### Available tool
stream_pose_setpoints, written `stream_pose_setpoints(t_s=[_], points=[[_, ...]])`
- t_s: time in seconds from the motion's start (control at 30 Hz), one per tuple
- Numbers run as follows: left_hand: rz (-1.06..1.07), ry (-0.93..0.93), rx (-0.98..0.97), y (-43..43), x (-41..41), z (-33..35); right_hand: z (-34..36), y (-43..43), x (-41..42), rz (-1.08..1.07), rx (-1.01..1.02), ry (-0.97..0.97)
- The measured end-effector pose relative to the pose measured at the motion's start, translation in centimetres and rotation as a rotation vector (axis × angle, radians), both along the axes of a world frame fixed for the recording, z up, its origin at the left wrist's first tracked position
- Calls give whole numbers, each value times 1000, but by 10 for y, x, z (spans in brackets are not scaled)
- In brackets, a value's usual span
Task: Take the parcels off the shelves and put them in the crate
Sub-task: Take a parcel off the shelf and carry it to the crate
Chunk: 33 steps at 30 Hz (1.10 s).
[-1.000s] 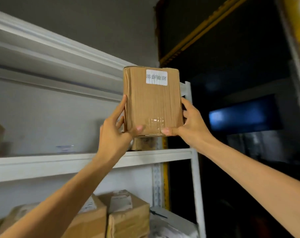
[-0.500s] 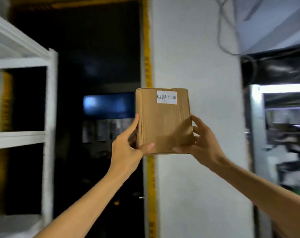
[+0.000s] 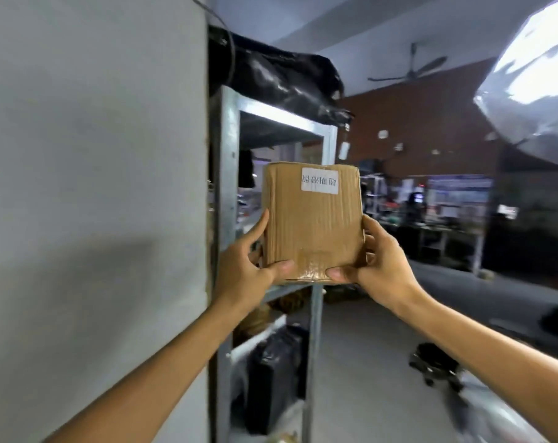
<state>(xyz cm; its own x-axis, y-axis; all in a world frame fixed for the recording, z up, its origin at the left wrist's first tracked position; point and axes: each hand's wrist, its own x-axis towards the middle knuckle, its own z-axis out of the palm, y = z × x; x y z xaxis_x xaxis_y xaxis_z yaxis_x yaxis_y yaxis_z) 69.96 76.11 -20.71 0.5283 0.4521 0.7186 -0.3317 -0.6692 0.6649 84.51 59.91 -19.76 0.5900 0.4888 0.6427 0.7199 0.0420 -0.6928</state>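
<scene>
You are holding a brown, tape-wrapped cardboard parcel [image 3: 312,219] upright at arm's length, and it is sitting in the air between your two hands, carried by nothing else. Your left hand [image 3: 244,271] is gripping its lower left corner: the thumb is pressing on the front face near the bottom edge, while the fingers [image 3: 261,226] are running up along the left side. Your right hand [image 3: 381,266] is clasping the lower right corner the same way, thumb lying across the taped bottom strip, fingers curling round behind the right edge. A white rectangular label [image 3: 319,181] with dark printed characters is facing you near the parcel's top. Behind the parcel, a grey metal shelving rack [image 3: 227,187] is standing just beside a plain pale wall [image 3: 95,187] that is filling the left of your view. A shiny black plastic bag [image 3: 284,81] is slumping on top of the rack, and another black bundle [image 3: 272,378] is sitting on a low shelf. Further off to the right, a ceiling fan [image 3: 410,71] is hanging over a dim, blurred workroom.
</scene>
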Motion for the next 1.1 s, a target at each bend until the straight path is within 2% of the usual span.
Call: stream_pose_setpoints(t_s=[0.23, 0.47, 0.63, 0.77, 1.1], points=[[-213, 114, -71, 0, 60, -50, -51, -30, 13, -218, -59, 93], [-396, 287, -65, -14, 130, -131, -135, -64, 37, -416, -118, 244], [-552, 412, -138, -34, 198, -212, -208, -87, 81, -567, -186, 345], [-622, 551, -187, -28, 247, -284, -283, -85, 127, -604, -247, 458], [-626, 904, -386, 10, 331, -476, -485, -45, 204, -553, -400, 817]])
